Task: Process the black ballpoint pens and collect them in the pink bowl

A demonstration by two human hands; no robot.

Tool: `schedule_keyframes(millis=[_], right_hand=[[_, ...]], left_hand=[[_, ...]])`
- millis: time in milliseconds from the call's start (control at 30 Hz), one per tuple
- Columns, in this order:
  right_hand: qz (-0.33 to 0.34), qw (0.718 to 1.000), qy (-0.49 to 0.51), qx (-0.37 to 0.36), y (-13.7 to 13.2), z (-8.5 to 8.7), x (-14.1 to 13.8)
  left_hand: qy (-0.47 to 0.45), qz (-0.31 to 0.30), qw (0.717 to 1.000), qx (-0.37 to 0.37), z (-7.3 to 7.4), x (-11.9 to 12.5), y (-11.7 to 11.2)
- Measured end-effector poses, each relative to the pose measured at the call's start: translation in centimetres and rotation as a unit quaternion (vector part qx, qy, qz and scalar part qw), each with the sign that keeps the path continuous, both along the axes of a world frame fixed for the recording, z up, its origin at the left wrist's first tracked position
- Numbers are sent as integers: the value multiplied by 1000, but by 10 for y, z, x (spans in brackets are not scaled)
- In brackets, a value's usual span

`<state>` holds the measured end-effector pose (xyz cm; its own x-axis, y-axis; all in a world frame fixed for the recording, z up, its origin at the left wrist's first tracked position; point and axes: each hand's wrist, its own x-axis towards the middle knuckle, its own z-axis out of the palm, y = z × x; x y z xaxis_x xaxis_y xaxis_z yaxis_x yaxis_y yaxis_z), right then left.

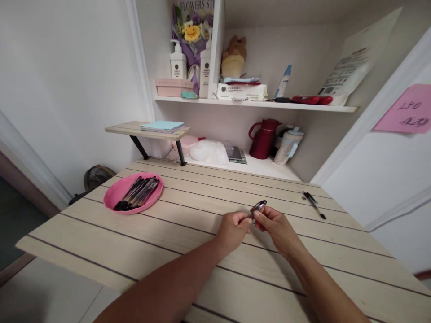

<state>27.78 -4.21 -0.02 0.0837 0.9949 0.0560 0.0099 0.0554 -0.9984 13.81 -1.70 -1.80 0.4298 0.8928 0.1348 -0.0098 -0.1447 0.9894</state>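
Note:
Both my hands meet over the middle of the wooden table (pixel 202 251). My left hand (pixel 233 228) and my right hand (pixel 276 227) each pinch a dark pen (pixel 257 207) between fingertips; the pen points up and away from me. A pink dish (pixel 111 202) with several black pens (pixel 138 192) lies to the left, well apart from my hands. One more black pen (pixel 314 204) lies on the table at the far right.
A small raised wooden shelf (pixel 134 129) carries a light blue notebook (pixel 162 126) at the back left. Behind the table stand a red jug (pixel 263 139), a cup, bottles and a wall shelf (pixel 256 105) of toiletries. A pink note (pixel 406 110) hangs on the right wall.

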Motion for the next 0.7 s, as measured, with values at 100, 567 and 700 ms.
schedule_keyframes(millis=[100,567,700], right_hand=[[16,1000,-9,1,-1,-2,-1],[57,905,-420,36,7,-35,-1],[61,899,-433,32,8,-36,0]], left_hand=[[-29,47,997,-45,0,-2,6],[166,345,916,122,75,-132,66],[396,445,800,71,90,-229,84]])
